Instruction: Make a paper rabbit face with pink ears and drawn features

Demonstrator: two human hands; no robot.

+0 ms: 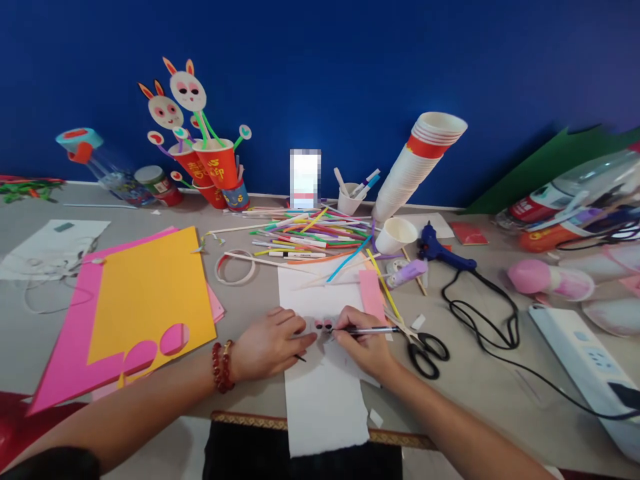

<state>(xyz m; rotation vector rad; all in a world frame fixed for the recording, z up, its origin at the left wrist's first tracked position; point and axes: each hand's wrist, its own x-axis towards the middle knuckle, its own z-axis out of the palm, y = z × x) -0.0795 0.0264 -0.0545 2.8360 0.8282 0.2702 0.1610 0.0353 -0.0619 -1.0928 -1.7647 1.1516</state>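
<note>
My right hand (pixel 363 343) is closed in a writing grip on a black pen (pixel 373 330). Its tip touches a small face drawing (pixel 324 325) with two dark eyes and pink around them. Whether the face is on a separate white disc, I cannot make out. To the left, my left hand (pixel 275 341) presses beside the drawing with bent fingers, its index finger at the face's edge. From under it pokes a thin dark tip (pixel 300 358), the rest hidden. Beneath both hands is a white paper sheet (pixel 325 413) with a torn lower edge.
Black-handled scissors (pixel 425 350) lie right of my right hand. Behind are colored pipe cleaners (pixel 305 230), a tape roll (pixel 235 268), stacked paper cups (pixel 413 167) and a blue glue gun (pixel 445 250) with its cord. Orange card (pixel 150 287), a power strip (pixel 590 360) and rabbit-faced cups (pixel 220 163) stand around.
</note>
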